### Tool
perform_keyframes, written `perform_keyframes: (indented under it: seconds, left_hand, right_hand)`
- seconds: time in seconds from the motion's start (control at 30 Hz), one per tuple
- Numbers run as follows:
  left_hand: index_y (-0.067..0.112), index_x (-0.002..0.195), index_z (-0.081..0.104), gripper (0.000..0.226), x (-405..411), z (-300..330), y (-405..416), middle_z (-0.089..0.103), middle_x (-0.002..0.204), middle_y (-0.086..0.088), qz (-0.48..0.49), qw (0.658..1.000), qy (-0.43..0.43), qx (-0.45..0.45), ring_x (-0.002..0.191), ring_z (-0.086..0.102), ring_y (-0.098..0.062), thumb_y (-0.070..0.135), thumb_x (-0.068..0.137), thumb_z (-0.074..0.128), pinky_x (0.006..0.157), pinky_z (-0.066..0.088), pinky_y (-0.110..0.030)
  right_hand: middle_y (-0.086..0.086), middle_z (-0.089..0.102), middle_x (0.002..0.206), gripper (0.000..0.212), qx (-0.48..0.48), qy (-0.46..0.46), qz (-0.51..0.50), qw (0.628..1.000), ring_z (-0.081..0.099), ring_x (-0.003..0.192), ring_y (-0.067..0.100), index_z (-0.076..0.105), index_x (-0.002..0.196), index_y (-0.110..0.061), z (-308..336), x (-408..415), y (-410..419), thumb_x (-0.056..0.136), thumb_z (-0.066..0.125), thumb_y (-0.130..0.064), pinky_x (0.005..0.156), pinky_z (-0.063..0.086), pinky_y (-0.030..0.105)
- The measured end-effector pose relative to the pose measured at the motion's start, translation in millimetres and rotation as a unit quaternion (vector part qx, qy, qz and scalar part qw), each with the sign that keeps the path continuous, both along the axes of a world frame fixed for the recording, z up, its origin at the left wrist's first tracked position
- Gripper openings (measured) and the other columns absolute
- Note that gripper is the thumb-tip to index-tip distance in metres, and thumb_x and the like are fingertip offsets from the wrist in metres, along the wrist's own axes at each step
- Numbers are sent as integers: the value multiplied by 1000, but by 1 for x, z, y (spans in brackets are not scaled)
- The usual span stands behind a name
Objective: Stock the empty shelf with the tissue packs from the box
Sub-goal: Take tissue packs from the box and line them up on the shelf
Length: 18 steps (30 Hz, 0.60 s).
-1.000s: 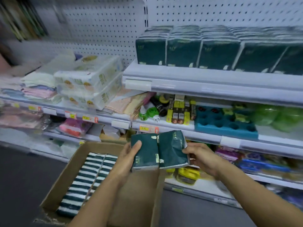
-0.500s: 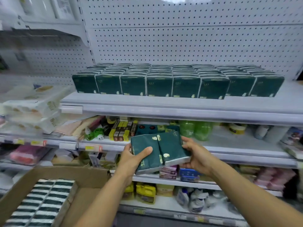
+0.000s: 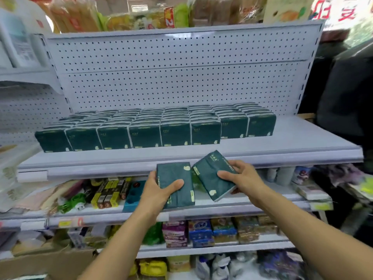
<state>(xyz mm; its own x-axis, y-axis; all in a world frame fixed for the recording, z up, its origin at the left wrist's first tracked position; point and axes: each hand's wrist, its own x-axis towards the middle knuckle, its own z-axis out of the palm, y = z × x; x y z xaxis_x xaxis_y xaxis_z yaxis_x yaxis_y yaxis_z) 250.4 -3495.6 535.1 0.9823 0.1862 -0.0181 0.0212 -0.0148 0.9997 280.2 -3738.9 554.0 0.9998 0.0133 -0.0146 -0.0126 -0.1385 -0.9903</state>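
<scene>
From the head view, we hold one dark green tissue pack in each hand, both just below the front lip of the shelf (image 3: pixel 302 142). Our left hand (image 3: pixel 159 190) grips the left pack (image 3: pixel 177 178), thumb curled across its face; our right hand (image 3: pixel 240 178) grips the right pack (image 3: pixel 212 174), which is tilted.

On the shelf, the stocked packs (image 3: pixel 153 128) stand in eight columns running back toward the pegboard. The six left columns reach nearer the front than the two right ones, so those look like the next slots. Bare shelf remains at the far right and along the near edge.

Only a corner of the box (image 3: pixel 40 263) shows at lower left; its contents are hidden, so we judge the job well advanced but unfinished.
</scene>
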Motion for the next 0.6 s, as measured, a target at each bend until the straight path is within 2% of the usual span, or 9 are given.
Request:
perform_keyframes:
  seconds: [0.1,0.2,0.27,0.33,0.4,0.5,0.6]
  left_hand:
    - [26,119,52,61,19,13,-11,69,110,3,-20,999,-14,20,96,70,-17,29,69,87,81,60,-40]
    - [27,121,52,61,41,26,-21,70,110,5,-53,997,-36,40,96,70,-14,28,71,87,80,60,-37]
    - [26,124,51,63,59,37,-24,69,112,6,-74,995,-51,48,95,70,-12,25,71,86,75,59,-31]
    - [26,125,50,66,79,48,-22,67,112,8,-85,991,-68,81,97,68,-11,27,70,87,77,58,-30]
    - [28,124,51,66,97,57,-18,67,113,9,-99,985,-77,116,98,67,-10,31,69,88,83,57,-33]
    - [29,123,52,66,123,64,-13,67,114,8,-130,980,-72,132,100,67,-12,30,68,89,88,57,-38]
    - [32,121,53,63,143,71,-16,69,110,9,-163,974,-65,142,97,68,-11,27,69,88,84,58,-35]
  right_hand:
    - [-2,73,91,26,-24,-50,-42,998,68,72,14,62,103,-15,19,19,-17,81,77,-13,53,51,28]
    - [4,72,96,27,-49,-118,-78,989,69,83,17,63,98,-13,39,43,-34,77,80,-10,70,58,30]
    - [0,70,95,28,-107,-160,-95,977,67,88,16,63,98,-14,52,63,-48,76,81,-14,79,57,34]
    - [-6,68,93,29,-183,-189,-107,959,66,88,17,62,97,-22,62,87,-63,75,81,-23,82,55,41]
    - [-9,66,95,32,-270,-194,-122,935,63,87,18,59,98,-30,68,111,-74,74,79,-33,82,53,44]
    - [-10,61,100,31,-393,-165,-121,897,59,90,18,55,102,-35,69,136,-81,79,76,-36,81,50,41]
    - [-7,63,111,30,-438,-147,-92,882,58,98,19,58,105,-34,63,156,-86,81,76,-33,81,49,37]
